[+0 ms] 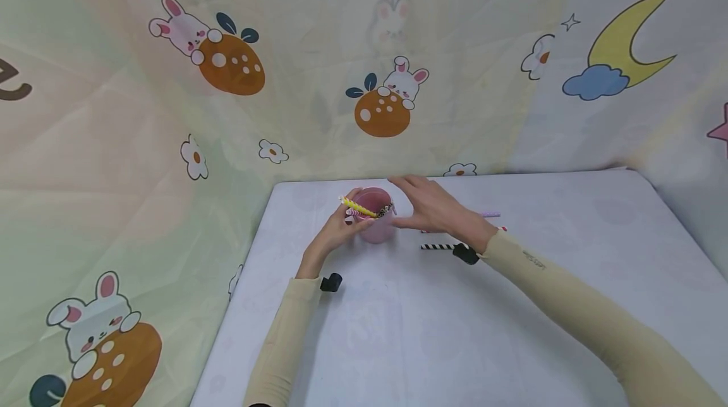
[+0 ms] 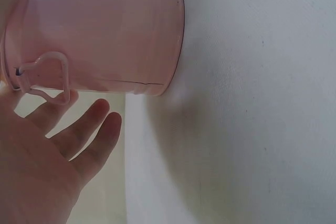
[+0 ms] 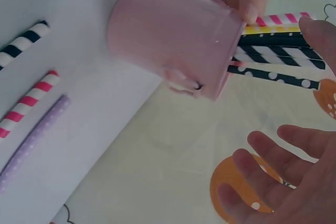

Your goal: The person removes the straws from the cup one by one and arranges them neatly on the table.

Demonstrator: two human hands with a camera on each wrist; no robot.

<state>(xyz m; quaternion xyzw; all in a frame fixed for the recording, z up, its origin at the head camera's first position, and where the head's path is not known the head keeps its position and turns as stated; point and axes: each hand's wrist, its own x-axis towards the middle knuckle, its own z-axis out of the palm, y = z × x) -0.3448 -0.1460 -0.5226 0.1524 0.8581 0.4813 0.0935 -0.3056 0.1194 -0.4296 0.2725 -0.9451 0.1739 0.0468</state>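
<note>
Okay, so your left hand (image 1: 332,233) is pinching the pink cup (image 1: 376,234) up near the rim, a few fingers sticking out clear of the wall, probably to steady it with that bundle of straws (image 3: 278,50) leaning out the top. The yellow straw (image 1: 357,206) pokes out over your grip. Just right of the grip, your right hand (image 1: 435,208) has fingers and thumb spread apart around nothing, I guess to leave room for the straw ends; can't tell if its thumb touches any. Further right of your grip lie a black-and-white straw (image 3: 23,41), a red-and-white straw (image 3: 29,101) and a purple dotted straw (image 3: 34,137), laid apart, maybe so each picks up easily. Under it all is a white-covered table (image 1: 387,337), and beyond your grip hangs a pale backdrop (image 1: 318,28) with cartoon bunnies (image 1: 184,31).
</note>
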